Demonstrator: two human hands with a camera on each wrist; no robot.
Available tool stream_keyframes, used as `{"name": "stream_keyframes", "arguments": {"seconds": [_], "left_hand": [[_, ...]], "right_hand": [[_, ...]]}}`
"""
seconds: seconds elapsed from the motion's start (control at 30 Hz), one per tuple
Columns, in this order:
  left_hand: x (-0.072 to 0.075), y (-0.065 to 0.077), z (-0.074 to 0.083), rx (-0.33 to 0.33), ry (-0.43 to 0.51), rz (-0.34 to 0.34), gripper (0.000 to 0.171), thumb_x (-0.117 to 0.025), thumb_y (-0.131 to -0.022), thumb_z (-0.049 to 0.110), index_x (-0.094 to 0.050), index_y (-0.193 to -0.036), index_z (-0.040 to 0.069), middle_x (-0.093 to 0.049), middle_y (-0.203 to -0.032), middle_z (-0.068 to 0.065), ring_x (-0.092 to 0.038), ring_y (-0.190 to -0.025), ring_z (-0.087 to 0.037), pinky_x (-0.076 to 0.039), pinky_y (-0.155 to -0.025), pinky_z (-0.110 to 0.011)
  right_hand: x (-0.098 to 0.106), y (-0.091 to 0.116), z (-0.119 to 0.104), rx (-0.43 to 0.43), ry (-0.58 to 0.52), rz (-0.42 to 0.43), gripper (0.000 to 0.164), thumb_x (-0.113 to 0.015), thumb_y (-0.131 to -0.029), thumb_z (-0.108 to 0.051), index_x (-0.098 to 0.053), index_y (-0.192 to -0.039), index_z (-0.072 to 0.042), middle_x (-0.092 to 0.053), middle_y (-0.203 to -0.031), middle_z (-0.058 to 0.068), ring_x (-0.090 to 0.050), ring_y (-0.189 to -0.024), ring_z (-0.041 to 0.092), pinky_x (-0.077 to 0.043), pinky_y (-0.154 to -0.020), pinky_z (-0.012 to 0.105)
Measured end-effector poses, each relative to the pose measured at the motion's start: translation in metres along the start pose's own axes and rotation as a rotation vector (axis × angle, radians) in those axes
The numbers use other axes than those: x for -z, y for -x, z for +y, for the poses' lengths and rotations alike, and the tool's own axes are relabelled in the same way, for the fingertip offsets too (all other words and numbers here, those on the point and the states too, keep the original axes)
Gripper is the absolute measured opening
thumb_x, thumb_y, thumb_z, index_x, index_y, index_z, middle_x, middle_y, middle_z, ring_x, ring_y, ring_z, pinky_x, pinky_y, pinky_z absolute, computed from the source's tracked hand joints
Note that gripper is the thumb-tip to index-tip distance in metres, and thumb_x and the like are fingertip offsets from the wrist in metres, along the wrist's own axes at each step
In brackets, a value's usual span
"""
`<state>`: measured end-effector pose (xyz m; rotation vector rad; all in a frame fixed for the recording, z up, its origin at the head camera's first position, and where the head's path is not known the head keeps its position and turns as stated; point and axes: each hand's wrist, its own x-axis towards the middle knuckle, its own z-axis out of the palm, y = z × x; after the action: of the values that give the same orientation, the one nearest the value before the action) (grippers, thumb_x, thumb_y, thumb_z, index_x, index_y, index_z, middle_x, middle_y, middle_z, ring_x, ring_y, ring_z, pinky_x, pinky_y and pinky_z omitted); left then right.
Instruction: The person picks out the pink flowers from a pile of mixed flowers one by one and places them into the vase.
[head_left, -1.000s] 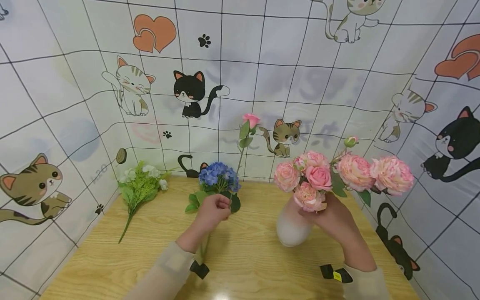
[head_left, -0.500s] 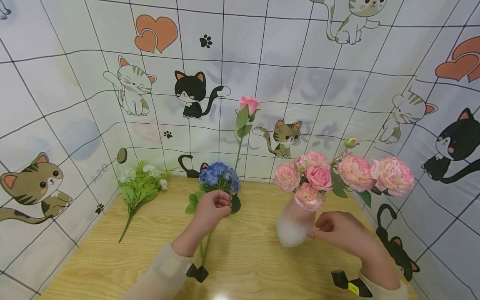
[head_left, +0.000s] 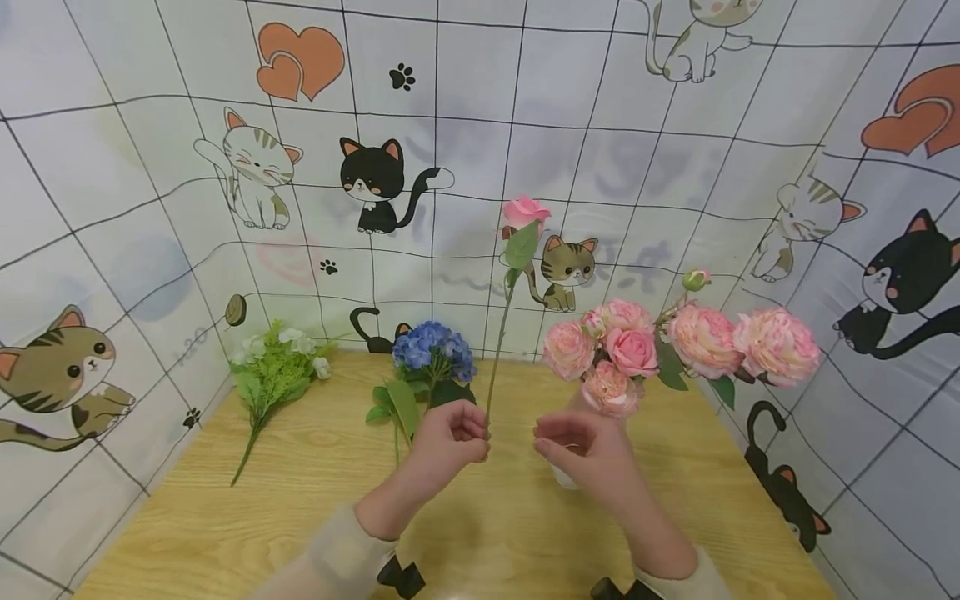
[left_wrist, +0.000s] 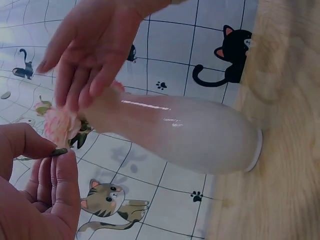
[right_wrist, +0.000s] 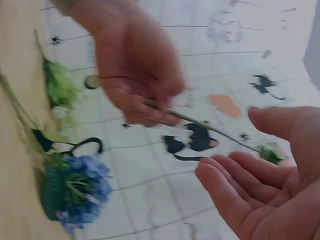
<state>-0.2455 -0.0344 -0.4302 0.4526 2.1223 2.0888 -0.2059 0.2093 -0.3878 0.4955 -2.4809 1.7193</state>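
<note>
My left hand (head_left: pixel 450 442) pinches the lower stem of a single pink rose (head_left: pixel 527 215) between thumb and fingertips. The rose stands nearly upright, its bloom high in front of the back wall. In the left wrist view the cut stem end (left_wrist: pixel 59 151) shows between the thumb and fingers. My right hand (head_left: pixel 592 454) is held to the right of that stem, fingers loosely bent and apart from it, holding nothing. Behind the right hand stands a pink-to-white vase (left_wrist: pixel 200 135), mostly hidden in the head view. Pink peonies (head_left: pixel 633 350) fill its mouth and lean right.
A blue hydrangea (head_left: pixel 433 346) lies on the wooden table (head_left: pixel 315 467) behind my left hand. Farther left lies a green sprig with white flowers (head_left: pixel 273 367). Cat-printed cloth (head_left: pixel 480 125) walls the table at the back and both sides.
My right hand has come away from the peonies and the vase, moving left toward the rose stem. My left hand has raised the rose and shifted it slightly right.
</note>
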Motion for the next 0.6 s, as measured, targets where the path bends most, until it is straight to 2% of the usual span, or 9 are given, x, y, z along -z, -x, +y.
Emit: {"name": "stream_keyframes", "arguments": {"seconds": [0.13, 0.27, 0.4, 0.6], "left_hand": [[-0.001, 0.001, -0.004, -0.003, 0.013, -0.011, 0.021, -0.068, -0.085, -0.004, -0.064, -0.105, 0.0, -0.064, -0.093, -0.004, -0.062, -0.078, -0.013, -0.059, -0.074, -0.028], [-0.001, -0.001, -0.01, 0.007, 0.033, -0.004, 0.02, -0.068, -0.085, -0.006, -0.062, -0.104, -0.002, -0.063, -0.092, -0.004, -0.062, -0.078, -0.014, -0.059, -0.074, -0.028], [-0.004, -0.007, -0.022, 0.021, 0.05, 0.0, 0.021, -0.067, -0.082, -0.007, -0.061, -0.101, -0.002, -0.062, -0.091, -0.004, -0.061, -0.077, -0.014, -0.058, -0.073, -0.028], [-0.008, -0.015, -0.043, 0.02, 0.009, 0.007, 0.022, -0.065, -0.078, -0.008, -0.061, -0.097, 0.002, -0.063, -0.087, -0.006, -0.057, -0.071, -0.012, -0.051, -0.064, -0.025]], "right_hand": [[-0.036, -0.015, 0.012, -0.049, -0.046, 0.056, 0.03, -0.077, -0.097, -0.009, -0.073, -0.124, 0.003, -0.077, -0.116, 0.022, -0.075, -0.099, 0.009, -0.061, -0.086, 0.023], [-0.056, -0.033, 0.02, -0.111, -0.119, 0.07, 0.033, -0.073, -0.1, -0.009, -0.07, -0.131, 0.002, -0.075, -0.119, 0.018, -0.074, -0.104, 0.016, -0.061, -0.088, 0.025], [-0.06, -0.056, 0.026, -0.133, -0.249, 0.111, 0.032, -0.067, -0.103, -0.004, -0.066, -0.133, 0.007, -0.073, -0.119, 0.023, -0.076, -0.103, 0.022, -0.064, -0.088, 0.03], [-0.055, -0.08, 0.033, -0.121, -0.343, 0.157, 0.033, -0.064, -0.104, -0.002, -0.064, -0.133, 0.014, -0.074, -0.117, 0.028, -0.079, -0.092, 0.013, -0.064, -0.085, 0.031]]}}
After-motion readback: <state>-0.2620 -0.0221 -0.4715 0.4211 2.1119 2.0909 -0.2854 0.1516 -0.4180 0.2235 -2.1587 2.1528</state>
